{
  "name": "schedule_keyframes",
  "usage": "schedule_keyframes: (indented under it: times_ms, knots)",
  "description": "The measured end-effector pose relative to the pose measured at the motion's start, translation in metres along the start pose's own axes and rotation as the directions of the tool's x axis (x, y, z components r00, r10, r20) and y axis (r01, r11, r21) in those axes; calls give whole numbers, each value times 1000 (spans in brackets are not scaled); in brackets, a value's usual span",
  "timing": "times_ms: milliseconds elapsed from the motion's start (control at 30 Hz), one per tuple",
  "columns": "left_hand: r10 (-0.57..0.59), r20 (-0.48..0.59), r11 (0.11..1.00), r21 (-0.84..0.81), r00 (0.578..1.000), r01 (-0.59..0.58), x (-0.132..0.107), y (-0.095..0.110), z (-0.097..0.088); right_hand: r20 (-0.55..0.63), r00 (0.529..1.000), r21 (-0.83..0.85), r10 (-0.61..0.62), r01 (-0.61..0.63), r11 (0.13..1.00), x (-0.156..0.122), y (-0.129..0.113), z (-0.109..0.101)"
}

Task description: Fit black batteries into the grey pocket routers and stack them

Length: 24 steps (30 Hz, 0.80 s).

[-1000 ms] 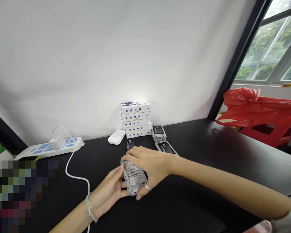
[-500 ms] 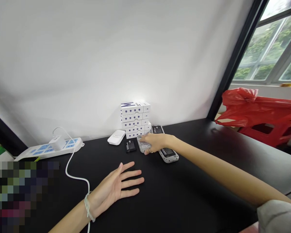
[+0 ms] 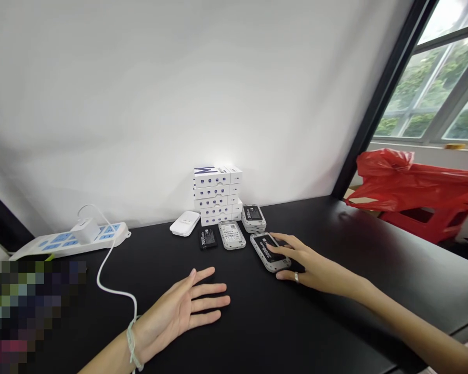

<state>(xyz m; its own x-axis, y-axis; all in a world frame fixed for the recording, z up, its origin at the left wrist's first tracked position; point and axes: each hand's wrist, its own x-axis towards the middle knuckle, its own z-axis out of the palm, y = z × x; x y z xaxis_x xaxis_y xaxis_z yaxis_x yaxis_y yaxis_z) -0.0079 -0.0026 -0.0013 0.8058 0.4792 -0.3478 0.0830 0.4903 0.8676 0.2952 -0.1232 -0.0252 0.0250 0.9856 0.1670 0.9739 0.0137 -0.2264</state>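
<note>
My left hand (image 3: 179,304) is palm-up over the black table, fingers spread, holding nothing. My right hand (image 3: 300,259) has its thumb at the near edge and its fingers over the top and far side of a white pocket device (image 3: 273,264) with a black 3000mAh battery in its uncovered back. Just behind it sits a short stack of similar white devices (image 3: 254,221), the top one also showing a black battery. A white device with its inner label bare (image 3: 232,236) lies to the left, beside a loose black battery (image 3: 208,238).
White boxes (image 3: 217,201) are stacked against the wall, with a white rounded cover or device (image 3: 184,224) at their left. A power strip (image 3: 117,236) holds a white charger (image 3: 86,230), whose cable (image 3: 115,284) runs under my left wrist. Red plastic bags (image 3: 417,179) lie beyond the table's right side.
My right hand has moved right and nearer, leaving the bare-label device and taking hold of the battery-fitted one. The left hand stays spread in nearly the same place.
</note>
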Motion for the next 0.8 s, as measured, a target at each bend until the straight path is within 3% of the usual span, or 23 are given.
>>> schedule_keyframes:
  times_ms: [100,267,433,533,667,733,800]
  knots:
    - [4,13,1000,3,1000,-4,0,2,1,27,999,76,33,-34,997,-8,3,2]
    - [-28,-4,998,50,1000,28,-4,8,9,121,990,167,-68,47,985,5,1,-19]
    - [-10,15,998,55,1000,9,-1,4,5,159,986,132,-53,32,991,16,-10,-26]
    - [21,41,998,62,999,-24,-2,0,3,59,978,221,-201,183,958,18,-41,-17]
    - [-27,151,998,56,988,19,-10,1,15,-171,887,383,-430,462,800,28,-100,6]
    - [-76,185,997,11,980,75,-14,3,18,-202,861,450,-467,505,736,39,-122,13]
    - [-58,154,998,-23,986,63,-14,6,16,-146,874,498,-464,470,729,51,-133,15]
